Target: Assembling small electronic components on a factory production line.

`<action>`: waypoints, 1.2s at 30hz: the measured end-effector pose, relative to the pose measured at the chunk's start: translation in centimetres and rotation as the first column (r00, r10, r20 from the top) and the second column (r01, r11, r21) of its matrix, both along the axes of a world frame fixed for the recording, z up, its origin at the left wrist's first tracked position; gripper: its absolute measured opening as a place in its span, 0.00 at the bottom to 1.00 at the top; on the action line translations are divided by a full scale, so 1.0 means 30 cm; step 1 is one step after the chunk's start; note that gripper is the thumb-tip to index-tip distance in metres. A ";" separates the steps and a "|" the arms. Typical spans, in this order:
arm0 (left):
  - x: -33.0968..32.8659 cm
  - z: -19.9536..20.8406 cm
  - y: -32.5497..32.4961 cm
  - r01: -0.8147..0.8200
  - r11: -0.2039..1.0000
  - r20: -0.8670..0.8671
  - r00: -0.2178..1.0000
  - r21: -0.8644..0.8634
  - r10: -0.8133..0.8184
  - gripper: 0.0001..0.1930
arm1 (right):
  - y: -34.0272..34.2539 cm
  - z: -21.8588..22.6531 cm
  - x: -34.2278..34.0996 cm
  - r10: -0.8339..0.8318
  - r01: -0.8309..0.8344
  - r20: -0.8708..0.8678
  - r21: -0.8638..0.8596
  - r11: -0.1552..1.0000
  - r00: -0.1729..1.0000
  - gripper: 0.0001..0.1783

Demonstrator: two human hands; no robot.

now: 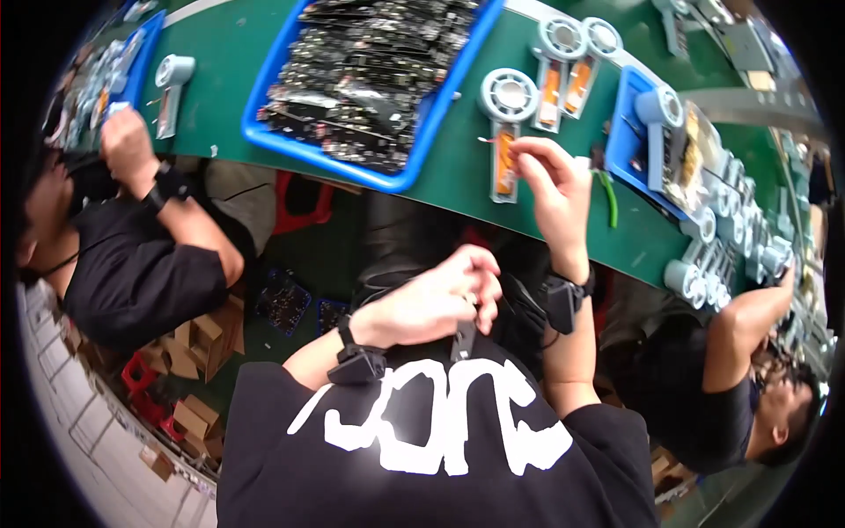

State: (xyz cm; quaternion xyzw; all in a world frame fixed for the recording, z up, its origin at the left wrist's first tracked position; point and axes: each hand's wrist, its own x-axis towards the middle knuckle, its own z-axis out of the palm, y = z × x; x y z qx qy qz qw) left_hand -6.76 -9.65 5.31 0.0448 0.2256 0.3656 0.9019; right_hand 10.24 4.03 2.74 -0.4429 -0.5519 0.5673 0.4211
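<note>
My left hand [431,304] is in front of my chest with its fingers curled. A narrow dark piece [463,341] shows below those fingers and appears held by them; its kind is not clear. Over the table edge, my right hand [561,185] has thumb and forefinger pinched together. Its fingertips are at a pale blue handheld fan body [511,95] lying on the table, whose open handle shows an orange battery [504,167]. A short wire end sticks out left of the handle. Whatever the pinch holds is too small to make out.
A blue tray [400,183] heaped with black circuit boards stands ahead. Two more fan bodies [563,40] lie beyond. Right are green-handled pliers [613,201], a blue bin [623,119] and several fan bodies [735,207]. Co-workers sit at left [141,255] and right [695,387].
</note>
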 end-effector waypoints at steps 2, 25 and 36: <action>0.050 -0.025 -0.103 0.168 0.986 0.163 0.972 0.013 -0.168 0.26 | -0.014 0.000 0.049 -0.031 0.031 0.044 0.003 1.000 0.999 0.10; -0.070 0.010 0.218 -0.201 0.968 -0.459 0.853 0.149 0.248 0.25 | 0.072 -0.035 -0.048 -0.165 -0.007 0.291 0.511 0.859 0.942 0.10; 0.036 -0.059 0.322 -0.342 0.891 -0.464 0.764 0.298 0.448 0.24 | 0.053 -0.054 0.002 -0.128 0.036 0.189 0.427 0.904 0.974 0.09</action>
